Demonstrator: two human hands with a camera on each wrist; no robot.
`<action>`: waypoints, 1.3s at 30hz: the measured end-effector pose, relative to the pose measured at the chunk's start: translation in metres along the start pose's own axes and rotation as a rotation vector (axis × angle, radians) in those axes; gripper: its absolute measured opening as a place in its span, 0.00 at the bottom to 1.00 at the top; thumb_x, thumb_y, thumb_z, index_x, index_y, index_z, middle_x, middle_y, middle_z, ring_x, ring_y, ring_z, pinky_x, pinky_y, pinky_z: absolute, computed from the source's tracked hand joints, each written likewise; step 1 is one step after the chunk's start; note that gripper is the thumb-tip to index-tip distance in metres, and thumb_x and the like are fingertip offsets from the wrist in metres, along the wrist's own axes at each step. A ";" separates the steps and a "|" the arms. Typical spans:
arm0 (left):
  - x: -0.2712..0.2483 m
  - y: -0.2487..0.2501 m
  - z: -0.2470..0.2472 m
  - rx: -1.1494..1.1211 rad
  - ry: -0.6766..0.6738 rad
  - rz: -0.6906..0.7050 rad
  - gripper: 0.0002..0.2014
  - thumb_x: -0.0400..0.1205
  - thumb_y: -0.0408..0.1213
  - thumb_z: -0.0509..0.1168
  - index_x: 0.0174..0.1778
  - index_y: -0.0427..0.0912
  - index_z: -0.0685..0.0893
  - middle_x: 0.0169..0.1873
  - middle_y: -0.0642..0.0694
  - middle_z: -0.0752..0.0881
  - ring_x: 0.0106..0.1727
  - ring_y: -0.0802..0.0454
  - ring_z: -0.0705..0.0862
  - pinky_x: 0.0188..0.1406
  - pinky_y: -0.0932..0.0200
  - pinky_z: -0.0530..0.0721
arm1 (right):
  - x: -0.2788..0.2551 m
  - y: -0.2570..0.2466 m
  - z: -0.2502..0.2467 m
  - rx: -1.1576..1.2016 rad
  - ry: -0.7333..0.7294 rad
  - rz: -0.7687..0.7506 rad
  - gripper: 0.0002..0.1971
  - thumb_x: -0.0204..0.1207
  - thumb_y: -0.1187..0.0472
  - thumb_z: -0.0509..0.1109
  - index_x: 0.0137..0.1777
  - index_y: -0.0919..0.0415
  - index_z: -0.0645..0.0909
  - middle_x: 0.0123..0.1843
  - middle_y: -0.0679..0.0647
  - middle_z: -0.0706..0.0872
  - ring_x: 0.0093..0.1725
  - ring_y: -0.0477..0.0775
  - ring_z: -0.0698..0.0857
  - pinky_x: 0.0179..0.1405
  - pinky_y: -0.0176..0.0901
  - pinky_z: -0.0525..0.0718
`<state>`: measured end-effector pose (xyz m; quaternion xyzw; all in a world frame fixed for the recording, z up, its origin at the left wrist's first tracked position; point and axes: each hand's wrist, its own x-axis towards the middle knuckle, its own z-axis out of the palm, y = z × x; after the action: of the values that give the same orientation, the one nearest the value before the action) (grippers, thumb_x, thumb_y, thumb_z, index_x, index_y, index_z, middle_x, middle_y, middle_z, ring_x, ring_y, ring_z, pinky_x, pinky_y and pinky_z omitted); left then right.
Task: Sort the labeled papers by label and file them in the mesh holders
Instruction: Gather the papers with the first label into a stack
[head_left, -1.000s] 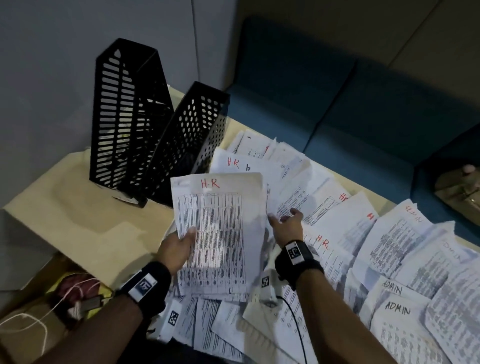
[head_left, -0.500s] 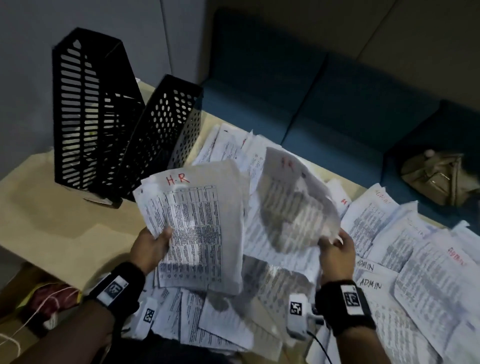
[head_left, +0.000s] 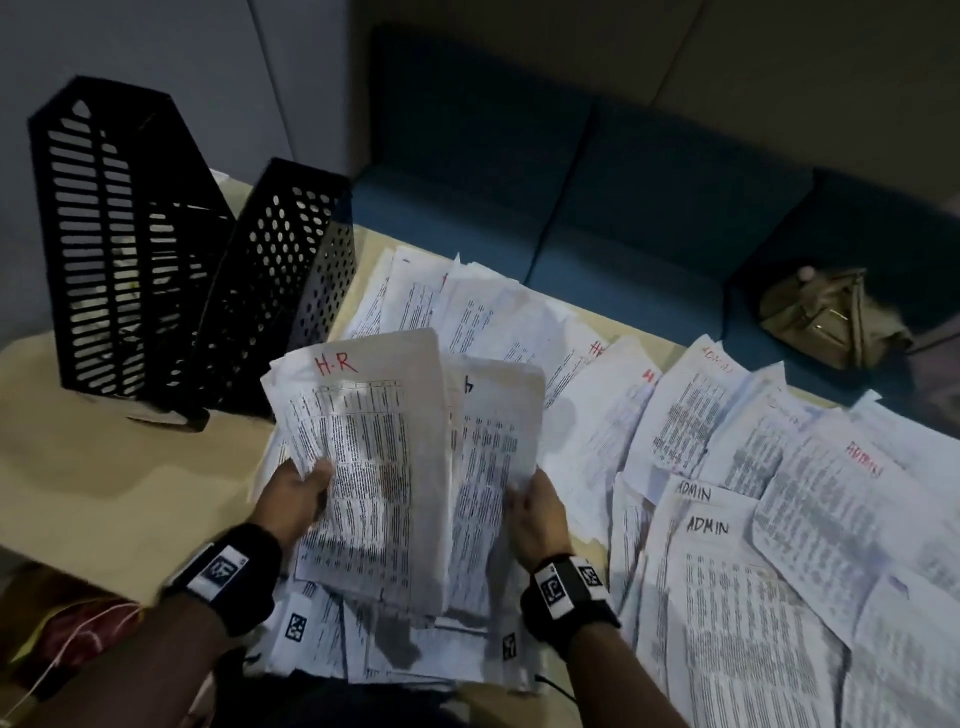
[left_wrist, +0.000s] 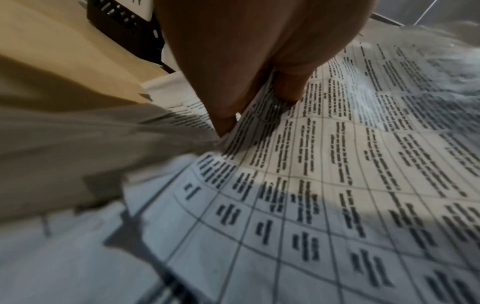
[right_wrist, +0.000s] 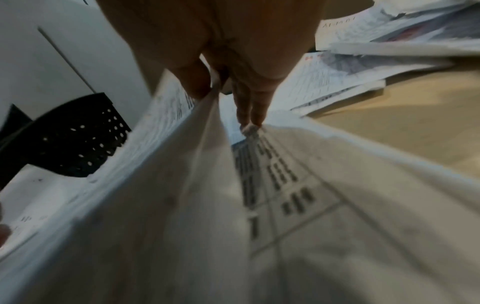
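Note:
My left hand (head_left: 296, 493) grips the left edge of a raised stack of printed sheets (head_left: 374, 467) whose top page reads "H-R" in red; its thumb (left_wrist: 288, 82) lies on the top sheet (left_wrist: 337, 164). My right hand (head_left: 535, 514) pinches the right edge of another sheet (head_left: 493, 457) held against that stack, thumb and fingers (right_wrist: 249, 102) either side of the paper (right_wrist: 182, 185). Two black mesh holders (head_left: 130, 244) (head_left: 280, 280) stand at the table's back left. Loose sheets marked "ADMIN" (head_left: 709, 527) and "HR" lie spread to the right.
The beige table (head_left: 104, 467) is bare in front of the holders. A blue sofa (head_left: 623, 208) runs behind the table with an olive bag (head_left: 826, 317) on it. More sheets lie under my wrists at the near edge. A cardboard box with cables (head_left: 62, 639) sits lower left.
My right hand picked a sheet from the spread, lifted it and brought it left against the stack in my left hand. The camera view swung slightly right.

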<state>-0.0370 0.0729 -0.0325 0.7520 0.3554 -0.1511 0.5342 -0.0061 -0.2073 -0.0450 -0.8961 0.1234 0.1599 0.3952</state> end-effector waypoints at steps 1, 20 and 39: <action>0.001 -0.003 -0.001 -0.003 -0.001 0.005 0.36 0.85 0.55 0.55 0.71 0.21 0.66 0.59 0.23 0.79 0.58 0.29 0.81 0.64 0.36 0.77 | 0.001 0.001 -0.003 -0.016 0.048 -0.018 0.10 0.80 0.63 0.60 0.60 0.62 0.77 0.51 0.50 0.80 0.50 0.50 0.80 0.48 0.38 0.75; 0.000 -0.003 0.000 -0.048 -0.004 0.029 0.25 0.87 0.46 0.56 0.77 0.38 0.67 0.57 0.39 0.85 0.55 0.42 0.84 0.54 0.51 0.80 | -0.024 -0.065 -0.116 0.187 0.537 -0.260 0.15 0.77 0.61 0.67 0.63 0.57 0.73 0.38 0.51 0.83 0.30 0.37 0.82 0.33 0.34 0.80; -0.027 0.032 0.030 -0.369 -0.351 0.162 0.44 0.71 0.71 0.62 0.79 0.51 0.66 0.75 0.57 0.69 0.75 0.57 0.68 0.78 0.52 0.62 | -0.002 -0.017 -0.009 0.287 -0.025 0.043 0.13 0.78 0.66 0.67 0.62 0.64 0.75 0.50 0.56 0.85 0.50 0.59 0.84 0.35 0.34 0.77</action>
<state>-0.0288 0.0301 -0.0051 0.6302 0.2174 -0.1689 0.7260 -0.0001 -0.2021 -0.0271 -0.8255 0.1593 0.1601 0.5173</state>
